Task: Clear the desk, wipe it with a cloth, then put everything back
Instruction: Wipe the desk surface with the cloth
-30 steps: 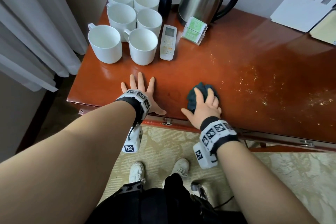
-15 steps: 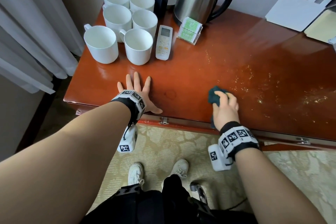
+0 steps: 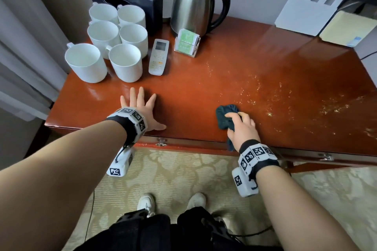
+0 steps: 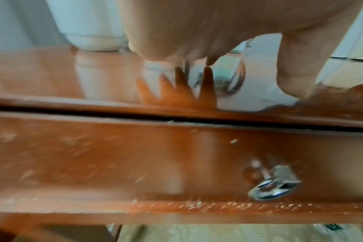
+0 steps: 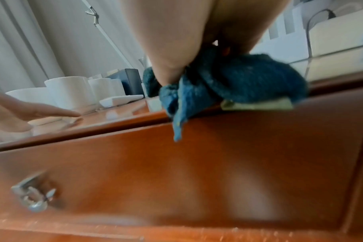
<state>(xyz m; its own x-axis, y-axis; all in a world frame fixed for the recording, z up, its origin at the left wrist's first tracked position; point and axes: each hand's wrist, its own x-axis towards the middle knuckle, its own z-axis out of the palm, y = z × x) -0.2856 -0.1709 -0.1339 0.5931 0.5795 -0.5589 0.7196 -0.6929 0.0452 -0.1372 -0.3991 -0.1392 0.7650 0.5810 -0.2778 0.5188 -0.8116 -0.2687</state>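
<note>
Your right hand (image 3: 241,128) curls round the bunched dark teal cloth (image 3: 225,117), low and right of centre on the glossy red-brown wooden desk (image 3: 204,91), one corner hanging over the front edge. Your left hand (image 3: 140,108) lies flat, fingers spread, left of centre. Six white ceramic mugs (image 3: 114,47), a white remote control (image 3: 159,57) and a steel kettle (image 3: 193,6) fill the upper left.

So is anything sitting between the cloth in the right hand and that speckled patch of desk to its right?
Nothing visible. The right hand grips the cloth at the desk's front edge, and the speckles begin just right of it on bare wood. Mugs, remote and kettle stand back left.
</note>
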